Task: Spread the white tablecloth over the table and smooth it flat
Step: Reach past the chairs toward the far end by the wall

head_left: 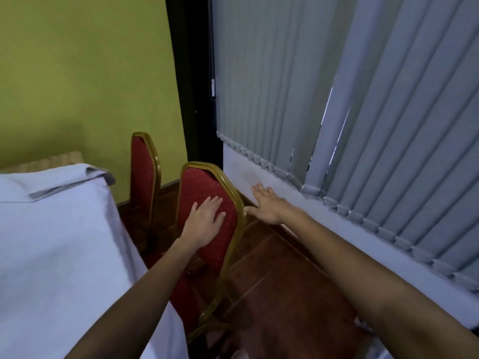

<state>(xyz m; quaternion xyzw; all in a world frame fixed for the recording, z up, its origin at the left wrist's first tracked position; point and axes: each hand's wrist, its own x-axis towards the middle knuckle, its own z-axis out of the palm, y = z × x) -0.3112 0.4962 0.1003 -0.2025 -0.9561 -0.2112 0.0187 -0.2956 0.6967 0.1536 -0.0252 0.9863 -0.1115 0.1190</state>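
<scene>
The white tablecloth (57, 242) covers the table on the left and hangs over its right edge. Its far corner (77, 181) is folded back on itself, showing a grey underside. Both my arms reach out to the right of the table, away from the cloth. My left hand (206, 217) is flat with fingers apart over the red backrest of the nearer chair (207, 187). My right hand (267, 204) is spread open just right of that chair's gold frame, holding nothing.
A second red chair (143, 167) with a gold frame stands behind the first, against the green wall (85, 73). Grey vertical blinds (363, 112) and a pale sill run along the right. Red-brown floor tiles (272, 281) lie between the chairs and the sill.
</scene>
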